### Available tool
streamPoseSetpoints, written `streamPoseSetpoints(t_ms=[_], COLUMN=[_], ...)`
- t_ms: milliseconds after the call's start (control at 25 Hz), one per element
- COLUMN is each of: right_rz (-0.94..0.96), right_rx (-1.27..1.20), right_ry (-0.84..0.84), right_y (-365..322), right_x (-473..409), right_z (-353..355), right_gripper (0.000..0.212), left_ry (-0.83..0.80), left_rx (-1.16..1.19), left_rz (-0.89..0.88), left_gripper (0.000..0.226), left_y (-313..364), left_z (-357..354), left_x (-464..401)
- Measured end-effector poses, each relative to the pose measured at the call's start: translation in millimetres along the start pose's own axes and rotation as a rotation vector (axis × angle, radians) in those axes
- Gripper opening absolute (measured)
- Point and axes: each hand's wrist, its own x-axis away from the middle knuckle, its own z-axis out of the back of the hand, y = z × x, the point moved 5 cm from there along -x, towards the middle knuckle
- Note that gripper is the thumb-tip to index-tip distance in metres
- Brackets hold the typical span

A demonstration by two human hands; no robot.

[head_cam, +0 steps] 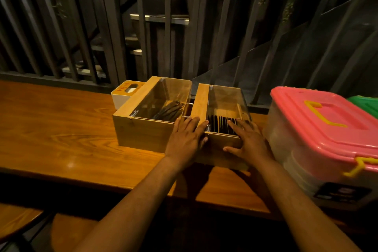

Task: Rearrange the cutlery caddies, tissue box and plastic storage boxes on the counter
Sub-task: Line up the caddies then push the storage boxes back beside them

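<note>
1. Nearest to me, both forearms reach forward over the counter edge. My left hand lies flat, fingers together and extended, against the near left corner of the right caddy, in the seam between the two caddies. My right hand is spread, palm over the same caddy's near right corner, thumb pressing its front face. Neither hand pinches anything; together they bracket the box from both sides.

2. The right caddy sits just beside the left caddy, nearly touching. Both are wooden with clear lids; dark cutlery shows through each.

3. To the right, the pink-lidded box stands close to my right wrist. A green lid peeks out behind it.

4. Behind the left caddy, touching or almost touching it, is the tissue box, white with an orange top.

5. I judge I am about to slide or lift the right caddy. Risks:
   - flat palms give friction only, so a lift could let it slip;
   - tilting it may rattle the cutlery or swing the lid open;
   - pushing left would shunt the left caddy, and perhaps the tissue box behind it;
   - my right elbow could knock the pink-lidded box;
   - the far edge of the counter is close behind, so a hard push could send things off it.
</note>
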Motion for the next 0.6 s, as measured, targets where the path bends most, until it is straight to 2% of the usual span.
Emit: streamPoseSetpoints(t_ms=[600], right_rz=[-0.047], right_rx=[0.022], right_ry=[-0.028], right_y=[0], right_x=[-14], right_z=[0], right_gripper=[0.091], left_ry=[-0.063], left_rx=[-0.036], left_rz=[0.002], left_gripper=[0.055], left_y=[-3], left_z=[-6], left_x=[-19])
